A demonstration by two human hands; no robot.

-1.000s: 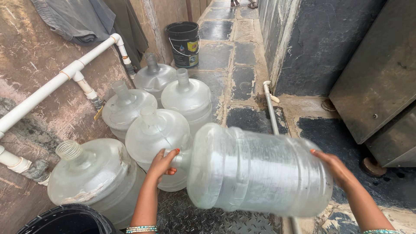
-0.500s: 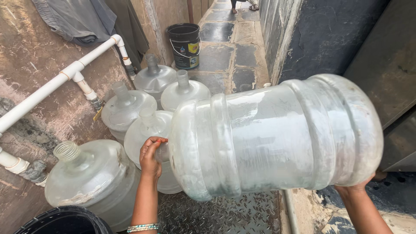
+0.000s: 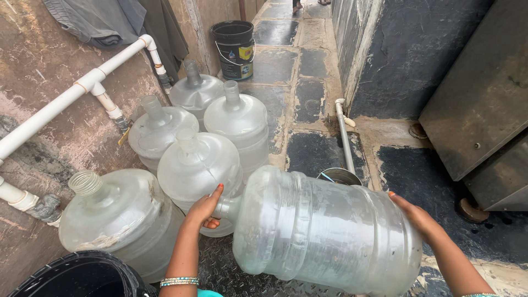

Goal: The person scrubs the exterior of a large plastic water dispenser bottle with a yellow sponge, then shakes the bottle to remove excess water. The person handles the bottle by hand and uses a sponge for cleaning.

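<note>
Stone alley: left hand [image 3: 204,208] fingers clamp jug [image 3: 324,231] neck, right hand [image 3: 417,215] flat on base

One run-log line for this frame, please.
left hand: grips neck of sideways jug | right hand: supports its base | five upright jugs beside | black bucket behind

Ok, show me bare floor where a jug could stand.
Free: dark stone slabs between the black bucket and the floor pipe. Crowded: five upright jugs along the wall; both hands hold the tipped jug.
</note>
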